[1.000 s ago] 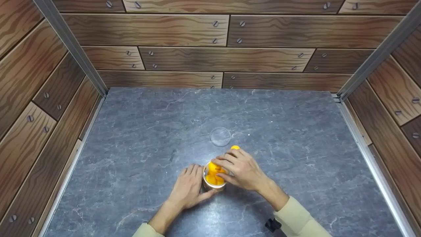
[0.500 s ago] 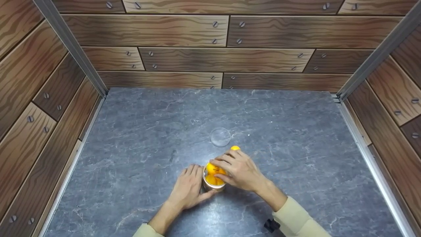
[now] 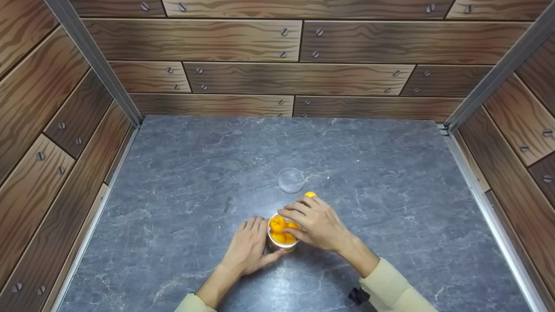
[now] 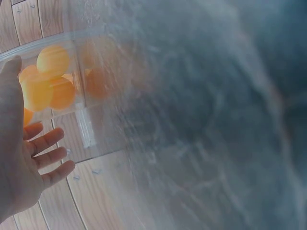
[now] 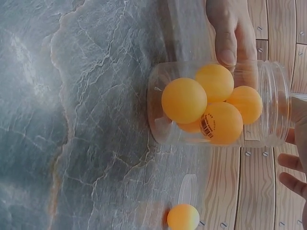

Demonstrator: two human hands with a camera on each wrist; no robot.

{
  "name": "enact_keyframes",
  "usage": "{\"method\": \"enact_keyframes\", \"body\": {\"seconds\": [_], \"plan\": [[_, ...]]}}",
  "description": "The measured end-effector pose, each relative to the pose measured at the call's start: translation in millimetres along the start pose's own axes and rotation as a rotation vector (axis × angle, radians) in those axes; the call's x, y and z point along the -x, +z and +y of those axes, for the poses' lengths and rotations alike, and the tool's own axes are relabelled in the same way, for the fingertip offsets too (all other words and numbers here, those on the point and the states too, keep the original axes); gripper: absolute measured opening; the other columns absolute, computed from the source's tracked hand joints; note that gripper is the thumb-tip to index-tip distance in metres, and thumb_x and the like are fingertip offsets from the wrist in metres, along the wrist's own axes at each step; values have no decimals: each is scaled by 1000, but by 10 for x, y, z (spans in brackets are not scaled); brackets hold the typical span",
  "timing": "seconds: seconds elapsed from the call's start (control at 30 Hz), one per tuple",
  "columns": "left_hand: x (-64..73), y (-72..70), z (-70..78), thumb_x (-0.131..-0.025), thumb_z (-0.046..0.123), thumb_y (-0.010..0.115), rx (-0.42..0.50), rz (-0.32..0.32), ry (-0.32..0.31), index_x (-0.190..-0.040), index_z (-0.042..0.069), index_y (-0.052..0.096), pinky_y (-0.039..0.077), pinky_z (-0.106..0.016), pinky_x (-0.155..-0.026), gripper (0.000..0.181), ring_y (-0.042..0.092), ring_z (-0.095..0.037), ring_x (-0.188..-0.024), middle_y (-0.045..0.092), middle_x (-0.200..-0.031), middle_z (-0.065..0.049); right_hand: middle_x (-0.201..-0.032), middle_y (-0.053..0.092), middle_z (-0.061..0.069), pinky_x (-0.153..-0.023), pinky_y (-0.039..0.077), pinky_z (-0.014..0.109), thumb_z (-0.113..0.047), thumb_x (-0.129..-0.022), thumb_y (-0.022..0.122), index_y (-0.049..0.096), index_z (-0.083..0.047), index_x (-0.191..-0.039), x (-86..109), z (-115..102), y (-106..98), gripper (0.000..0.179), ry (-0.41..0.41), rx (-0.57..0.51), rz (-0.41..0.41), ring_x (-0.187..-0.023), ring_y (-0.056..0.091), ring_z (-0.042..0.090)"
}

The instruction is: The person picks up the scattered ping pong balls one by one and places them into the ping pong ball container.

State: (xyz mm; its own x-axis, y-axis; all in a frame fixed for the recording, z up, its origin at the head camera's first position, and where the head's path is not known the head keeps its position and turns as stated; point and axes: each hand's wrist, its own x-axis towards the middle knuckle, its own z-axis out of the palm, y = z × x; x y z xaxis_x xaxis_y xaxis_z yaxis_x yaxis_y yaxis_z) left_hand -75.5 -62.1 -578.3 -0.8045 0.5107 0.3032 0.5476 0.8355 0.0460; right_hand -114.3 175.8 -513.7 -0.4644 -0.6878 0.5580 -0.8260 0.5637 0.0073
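Note:
A clear plastic jar (image 5: 160,129) stands upright on the table with several orange table tennis balls (image 5: 220,122) inside. In the head view, my left hand (image 3: 249,247) grips the jar, fingers along its left side and thumb across the front. My right hand (image 3: 318,223) hovers over the right part of the jar's mouth. Its fingers are spread and gently bent, with no ball between them. One printed ball (image 3: 277,224) shows at the left under the rim. In the left wrist view, my left hand's fingers (image 4: 53,155) extend beside the jar.
Beyond the jar, a clear round lid (image 3: 291,180) lies flat on the grey marbled table (image 3: 182,173). A loose orange ball (image 5: 183,217) rests near it, partly hidden by my right hand in the head view. Wood-patterned walls (image 3: 243,78) enclose the table.
The topmost ball has sunk and shifted left inside the jar, away from my right fingers, and its print now shows. Both hands have hardly moved.

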Motion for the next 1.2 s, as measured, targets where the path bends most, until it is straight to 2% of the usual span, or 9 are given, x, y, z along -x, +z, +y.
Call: {"method": "enact_keyframes", "body": {"seconds": [0.2,0.5,0.93,1.2], "plan": [[1,4,-7,-90,80,55,3,7,2,-129,8,57,54,-38,-91,82,61,-22,-108,64,-114,-6,-115,78,-3,-91,57,35,-39,-85,86,75,-19,-126,0,35,-5,47,-9,-9,24,-102,68,19],[-4,10,-8,-90,80,55,6,8,4,-129,8,57,55,-39,-92,82,61,-22,-109,64,-115,-6,-114,77,-4,-83,57,33,-38,-83,88,74,-20,-128,30,90,-57,50,9,5,27,-100,66,18],[-6,1,-5,-90,80,54,23,-8,-3,-130,8,56,56,-39,-95,82,63,-23,-110,65,-115,-6,-115,77,-4,-87,57,33,-44,-87,84,75,-20,-127,64,165,-157,47,48,36,37,-102,68,18],[-5,-3,-6,-91,81,53,45,-19,-12,-131,8,57,56,-40,-97,83,63,-23,-112,65,-116,-7,-114,77,-3,-82,56,32,-43,-82,88,75,-19,-125,95,241,-191,51,58,28,71,-99,67,18]]}}
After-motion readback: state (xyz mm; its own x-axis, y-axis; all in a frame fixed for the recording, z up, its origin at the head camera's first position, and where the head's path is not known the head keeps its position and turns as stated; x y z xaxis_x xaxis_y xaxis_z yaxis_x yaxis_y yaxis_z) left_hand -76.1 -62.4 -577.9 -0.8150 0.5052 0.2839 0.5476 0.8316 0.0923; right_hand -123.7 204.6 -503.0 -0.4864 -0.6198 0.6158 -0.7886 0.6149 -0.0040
